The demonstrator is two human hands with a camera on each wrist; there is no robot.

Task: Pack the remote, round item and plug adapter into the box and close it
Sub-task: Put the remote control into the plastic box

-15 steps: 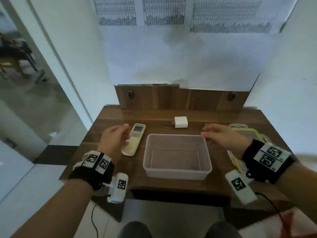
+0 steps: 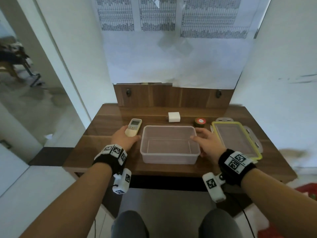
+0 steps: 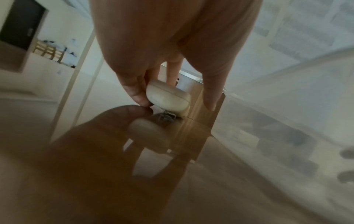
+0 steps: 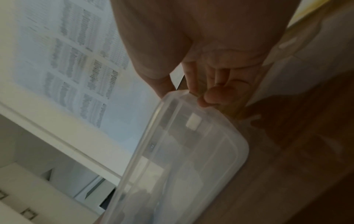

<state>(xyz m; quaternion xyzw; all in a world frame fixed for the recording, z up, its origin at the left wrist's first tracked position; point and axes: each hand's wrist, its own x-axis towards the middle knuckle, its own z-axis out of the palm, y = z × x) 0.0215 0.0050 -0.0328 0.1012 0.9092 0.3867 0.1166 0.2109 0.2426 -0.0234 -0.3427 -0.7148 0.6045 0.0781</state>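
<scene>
The clear plastic box (image 2: pixel 169 158) stands open and empty at the table's middle. Left of it lies the cream remote (image 2: pixel 134 125). My left hand (image 2: pixel 131 133) arches over its near end. In the left wrist view the fingers (image 3: pixel 138 94) touch the left side of the remote (image 3: pixel 168 97), and the thumb (image 3: pixel 210 100) stands a little off its right side. My right hand (image 2: pixel 197 134) grips the box's right rim, thumb over the edge. The white plug adapter (image 2: pixel 174 117) and the dark round tin with a red top (image 2: pixel 199 121) sit behind the box.
The box's yellow-rimmed lid (image 2: pixel 236 140) lies flat at the right of the wooden table (image 2: pixel 103 134). A wooden back panel (image 2: pixel 171 97) stands against the wall. The table's near edge runs just below the box, above my knees.
My left hand has slid onto the remote's near end. My right hand has drawn back along the box's right rim, uncovering the round tin. The head view has widened.
</scene>
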